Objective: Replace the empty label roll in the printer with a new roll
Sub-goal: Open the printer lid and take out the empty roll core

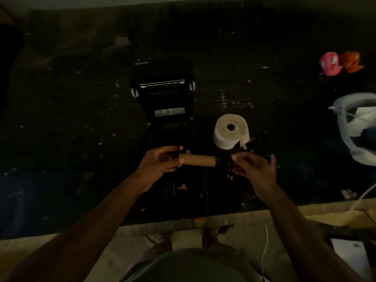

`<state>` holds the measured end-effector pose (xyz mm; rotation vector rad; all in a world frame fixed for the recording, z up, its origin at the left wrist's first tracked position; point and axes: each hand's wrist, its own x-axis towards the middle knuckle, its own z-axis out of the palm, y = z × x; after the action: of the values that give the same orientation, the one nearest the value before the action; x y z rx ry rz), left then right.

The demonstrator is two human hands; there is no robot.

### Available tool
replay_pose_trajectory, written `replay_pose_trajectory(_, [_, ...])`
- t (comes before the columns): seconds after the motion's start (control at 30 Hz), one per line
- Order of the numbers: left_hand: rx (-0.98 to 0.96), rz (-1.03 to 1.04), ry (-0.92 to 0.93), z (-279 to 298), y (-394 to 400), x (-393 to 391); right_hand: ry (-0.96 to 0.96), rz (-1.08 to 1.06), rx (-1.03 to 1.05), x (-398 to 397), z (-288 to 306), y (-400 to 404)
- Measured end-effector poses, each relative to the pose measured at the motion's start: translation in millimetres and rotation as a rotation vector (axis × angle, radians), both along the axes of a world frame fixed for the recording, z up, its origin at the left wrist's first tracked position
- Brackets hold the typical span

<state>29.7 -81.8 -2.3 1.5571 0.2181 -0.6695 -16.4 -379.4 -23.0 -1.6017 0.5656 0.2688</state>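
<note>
The scene is dim. A black label printer [165,98] stands open on the dark table, lid tipped back. My left hand [160,159] grips the left end of an empty brown cardboard core [198,160] on a black spindle, held level in front of the printer. My right hand [252,166] is closed on a black spindle end piece [232,169] just off the core's right end. A full white label roll [231,131] stands on end just behind my right hand.
A white container with papers [345,127] sits at the right edge. Red and orange wrappers [339,63] lie at the far right. Scraps litter the dark tabletop [81,119]. A thin white cable [265,247] hangs below the table's near edge.
</note>
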Motion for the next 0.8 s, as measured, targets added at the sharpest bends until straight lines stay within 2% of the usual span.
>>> replay_pose_trajectory(0.1, [0.03, -0.013, -0.013, -1, -13, 2, 0.023, 0.18, -0.559, -5, -32, -36])
replay_pose_trajectory(0.13, [0.041, -0.019, -0.02, -2, -18, 1, 0.035, 0.223, -0.657, -8, -42, -45])
replay_pose_trajectory(0.23, [0.061, -0.029, -0.023, -2, -32, 1, 0.126, 0.288, -0.85, -15, -75, -64])
replay_pose_trajectory(0.3, [0.084, -0.037, -0.029, -3, -41, 1, 0.105, 0.346, -0.975, -16, -86, -67])
replay_pose_trajectory(0.43, [0.116, -0.051, -0.047, -1, -55, 2, 0.083, 0.322, -1.018, -10, -83, -65])
replay_pose_trajectory(0.5, [0.131, -0.055, -0.055, -1, -62, 3, -0.004, 0.228, -0.85, -7, -76, -61])
replay_pose_trajectory(0.6, [0.153, -0.07, -0.063, -3, -72, 3, -0.034, 0.012, -0.215, -12, -46, -50])
replay_pose_trajectory(0.67, [0.168, -0.092, -0.068, -4, -80, 3, -0.003, -0.058, 0.192, -23, -28, -43])
replay_pose_trajectory(0.73, [0.187, -0.13, -0.075, -4, -89, 2, -0.016, -0.054, 0.334, -35, -14, -36])
replay_pose_trajectory(0.8, [0.201, -0.164, -0.078, -4, -97, 0, -0.017, -0.112, 0.367, -44, -9, -36])
